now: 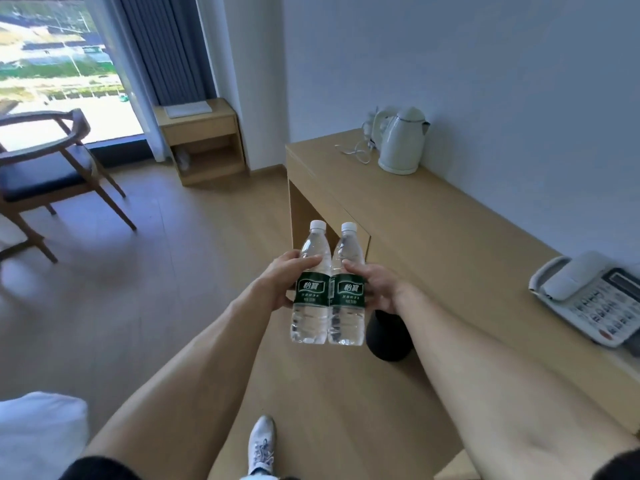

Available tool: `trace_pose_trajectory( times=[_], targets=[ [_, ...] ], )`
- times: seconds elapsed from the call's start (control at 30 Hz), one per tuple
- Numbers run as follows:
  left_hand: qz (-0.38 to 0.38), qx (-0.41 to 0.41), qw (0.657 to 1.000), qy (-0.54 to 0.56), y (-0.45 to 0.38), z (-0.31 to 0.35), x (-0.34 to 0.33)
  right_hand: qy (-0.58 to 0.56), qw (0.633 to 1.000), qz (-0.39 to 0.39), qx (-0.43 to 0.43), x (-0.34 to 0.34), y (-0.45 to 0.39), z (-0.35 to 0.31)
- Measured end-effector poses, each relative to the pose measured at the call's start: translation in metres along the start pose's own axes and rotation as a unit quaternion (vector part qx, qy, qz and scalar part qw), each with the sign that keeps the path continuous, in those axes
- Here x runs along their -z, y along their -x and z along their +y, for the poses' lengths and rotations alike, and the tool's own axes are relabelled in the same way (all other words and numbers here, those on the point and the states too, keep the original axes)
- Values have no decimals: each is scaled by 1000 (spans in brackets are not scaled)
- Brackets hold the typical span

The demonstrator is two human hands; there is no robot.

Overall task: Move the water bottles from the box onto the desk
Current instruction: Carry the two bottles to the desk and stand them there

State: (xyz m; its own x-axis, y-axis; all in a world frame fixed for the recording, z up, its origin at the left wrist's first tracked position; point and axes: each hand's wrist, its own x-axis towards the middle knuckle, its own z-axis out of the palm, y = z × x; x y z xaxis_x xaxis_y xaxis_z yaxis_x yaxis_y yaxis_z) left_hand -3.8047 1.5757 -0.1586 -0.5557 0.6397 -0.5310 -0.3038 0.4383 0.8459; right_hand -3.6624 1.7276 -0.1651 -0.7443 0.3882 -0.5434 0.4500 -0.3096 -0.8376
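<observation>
While left hand (pixel 277 282) grips one upright bottle (pixel 310 289) and right hand (pixel 375 285) the other (pixel 347 292), touching: counter (pixel 433 230) toward two o'clock, nearer right.

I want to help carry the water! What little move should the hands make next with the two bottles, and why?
Probably swing both to the right, over the desk. The left hand grips one water bottle, the right hand the other, upright and side by side above the floor. Bare wood lies between the kettle and the phone.
</observation>
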Motion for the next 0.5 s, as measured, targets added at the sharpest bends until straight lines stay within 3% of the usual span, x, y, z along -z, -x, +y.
trace_pose_trajectory(
  times=[0.27,0.5],
  targets=[
    [-115,-28,991,-68,-108,85,28,-68,986,149,28,1,-65,-57],
    [-224,-43,969,-95,-169,130,-3,-148,959,240,28,32,-82,-73]
  ],
)
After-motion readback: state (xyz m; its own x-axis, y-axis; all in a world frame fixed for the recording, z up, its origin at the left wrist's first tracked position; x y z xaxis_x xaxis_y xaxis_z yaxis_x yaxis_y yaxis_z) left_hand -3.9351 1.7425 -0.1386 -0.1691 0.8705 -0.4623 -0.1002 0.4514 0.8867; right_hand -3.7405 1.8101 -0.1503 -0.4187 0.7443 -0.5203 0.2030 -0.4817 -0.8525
